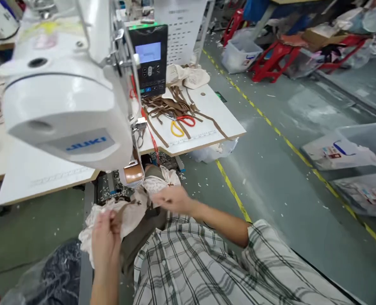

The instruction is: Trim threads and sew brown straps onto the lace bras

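Note:
A cream lace bra hangs in front of my lap, below the sewing machine's needle end. My left hand is closed on its left part, fingers curled into the fabric. At the other end, my right hand pinches the lace close to a small brown bow or strap bit; it is slightly blurred. Both hands are below the table edge, apart from the machine. The fabric's lower folds are partly hidden by my left hand.
On the white table lie scissors with red and yellow handles, a heap of brown straps and cream cups. A control panel stands behind. Plastic bins and red stools are to the right.

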{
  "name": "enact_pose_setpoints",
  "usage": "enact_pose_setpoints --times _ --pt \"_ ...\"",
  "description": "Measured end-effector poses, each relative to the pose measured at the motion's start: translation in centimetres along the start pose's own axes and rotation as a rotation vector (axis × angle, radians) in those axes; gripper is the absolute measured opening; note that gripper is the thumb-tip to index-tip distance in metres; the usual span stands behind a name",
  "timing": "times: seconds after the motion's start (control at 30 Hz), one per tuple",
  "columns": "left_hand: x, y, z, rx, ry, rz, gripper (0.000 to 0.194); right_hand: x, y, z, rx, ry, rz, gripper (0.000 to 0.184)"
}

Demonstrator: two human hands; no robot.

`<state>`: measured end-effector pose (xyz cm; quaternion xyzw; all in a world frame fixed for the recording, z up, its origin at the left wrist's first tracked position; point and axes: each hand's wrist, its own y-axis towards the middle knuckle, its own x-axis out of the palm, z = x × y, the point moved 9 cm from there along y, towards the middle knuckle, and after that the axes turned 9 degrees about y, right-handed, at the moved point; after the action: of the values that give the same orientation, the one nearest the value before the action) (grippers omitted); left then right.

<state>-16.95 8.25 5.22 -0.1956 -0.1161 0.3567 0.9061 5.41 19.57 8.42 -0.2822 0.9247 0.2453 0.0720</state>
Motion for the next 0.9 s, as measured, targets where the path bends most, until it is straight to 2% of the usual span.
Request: enact_pose_setpoints --times 0.07,0.13,0.2,0.23,0.3,0.4,0.5,0.63,0.73,0.83,0.9 --pt "-1.9 0.9 1.8 0.107 0.073 0.039 0.039 -7.2 2.8 2.4 0.135 -0.264 0.185 0.028" --pt "-2.7 1.6 2.5 0.133 0.143 0.010 0.035 -14.0 6.2 4.7 0.274 -0.510 0.313 0.040" --pt "-2.5 1.9 2.3 0.104 0.183 -0.031 0.034 -18.6 9.6 7.5 0.468 -0.713 0.278 0.051" --pt "-2.1 1.8 2.1 0.083 0.184 -0.045 0.035 -19.6 11.0 8.9 0.552 -0.764 0.198 0.056" --pt "-0.8 1.2 1.5 0.029 0.160 -0.080 0.039 -20.7 12.7 10.6 0.654 -0.830 0.114 0.062" --pt "1.3 -0.1 0.8 -0.055 0.076 -0.122 0.046 -20.6 12.9 11.5 0.741 -0.956 0.044 0.061" --pt "2.4 -1.0 0.2 -0.129 0.016 -0.164 0.047 -20.2 12.4 11.6 0.725 -1.024 -0.017 0.059" --pt "2.4 -1.4 -0.1 -0.112 0.009 -0.209 0.040 -20.5 11.8 11.0 0.676 -1.109 -0.024 0.055" --pt "2.1 -1.6 -0.5 -0.109 -0.034 -0.203 0.038 -20.9 10.7 10.1 0.660 -1.105 0.013 0.066" --pt "2.3 -1.8 -0.6 -0.111 -0.082 -0.210 0.038 -21.6 9.2 9.9 0.685 -1.000 0.006 0.086" --pt "2.4 -1.8 -0.5 -0.104 -0.081 -0.219 0.037 -22.9 7.7 9.5 0.745 -0.993 0.047 0.088"
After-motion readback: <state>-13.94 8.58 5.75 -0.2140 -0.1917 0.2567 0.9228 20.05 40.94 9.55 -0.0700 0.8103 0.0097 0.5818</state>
